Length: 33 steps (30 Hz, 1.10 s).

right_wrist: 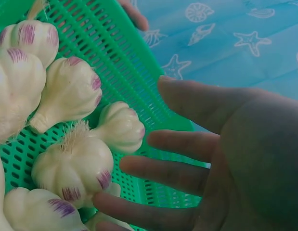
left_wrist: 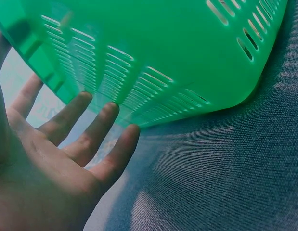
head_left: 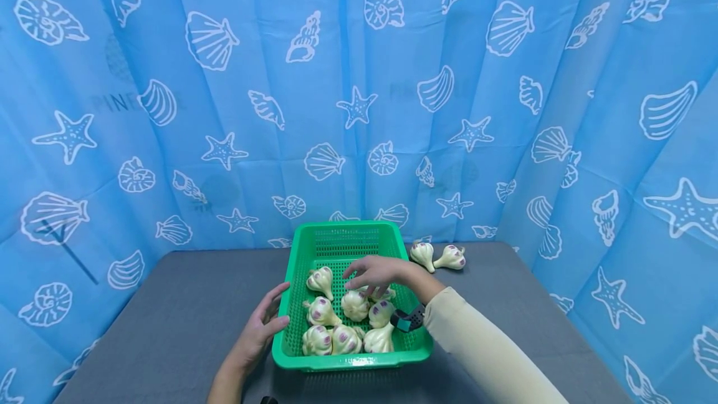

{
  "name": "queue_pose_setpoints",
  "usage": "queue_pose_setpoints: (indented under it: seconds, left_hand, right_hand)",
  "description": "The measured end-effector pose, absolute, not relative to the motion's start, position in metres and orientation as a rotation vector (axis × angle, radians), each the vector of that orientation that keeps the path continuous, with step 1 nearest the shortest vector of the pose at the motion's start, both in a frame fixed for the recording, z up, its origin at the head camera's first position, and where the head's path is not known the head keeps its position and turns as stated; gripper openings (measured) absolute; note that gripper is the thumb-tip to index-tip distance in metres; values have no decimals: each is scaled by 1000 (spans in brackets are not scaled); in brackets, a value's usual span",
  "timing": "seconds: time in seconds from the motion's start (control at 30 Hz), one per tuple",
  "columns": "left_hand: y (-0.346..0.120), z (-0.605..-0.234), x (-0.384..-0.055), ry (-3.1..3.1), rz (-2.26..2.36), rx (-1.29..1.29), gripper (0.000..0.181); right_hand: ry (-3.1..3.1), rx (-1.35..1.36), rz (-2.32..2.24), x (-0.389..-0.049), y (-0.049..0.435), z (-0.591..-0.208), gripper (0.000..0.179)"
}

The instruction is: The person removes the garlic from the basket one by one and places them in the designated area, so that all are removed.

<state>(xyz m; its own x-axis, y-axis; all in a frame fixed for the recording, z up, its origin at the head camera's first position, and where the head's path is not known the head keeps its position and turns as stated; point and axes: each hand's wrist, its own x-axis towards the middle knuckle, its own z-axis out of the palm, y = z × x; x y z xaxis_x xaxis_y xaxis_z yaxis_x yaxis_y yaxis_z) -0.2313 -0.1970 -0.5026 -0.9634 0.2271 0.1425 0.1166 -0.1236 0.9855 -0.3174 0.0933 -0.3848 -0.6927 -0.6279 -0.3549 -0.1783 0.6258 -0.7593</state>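
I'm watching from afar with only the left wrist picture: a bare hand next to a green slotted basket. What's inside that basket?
Observer: Several garlic bulbs, pale with purple streaks.
Visitor: Oh, nice! And where's the other hand? I can't see it at all.
Observer: The right hand is over the inside of the basket, palm bare, with nothing held.
Visitor: Is all the garlic in there, then?
Observer: No, two more garlic bulbs lie on the grey tabletop, just beyond the basket's right side.
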Motion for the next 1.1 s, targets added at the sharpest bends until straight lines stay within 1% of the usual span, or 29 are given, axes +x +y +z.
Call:
queue_pose_setpoints:
  seconds: [0.37,0.67,0.93,1.1]
  left_hand:
    - [-197,-502,-231,2029,2269,386,63]
    - [-198,-504,-232,2020,2259,420,62]
    - [-197,-503,-231,2030,2259,416,63]
    - [-198,-502,-231,2022,2257,424,64]
  right_hand:
    - [2227,-602,-864,-324,88,-396,44]
    - [2233,-731,-697,-323,73,-406,41]
    - [2250,-775,-617,-321,65,-414,30]
    - [2237,-812,-557,-322,62,-419,32]
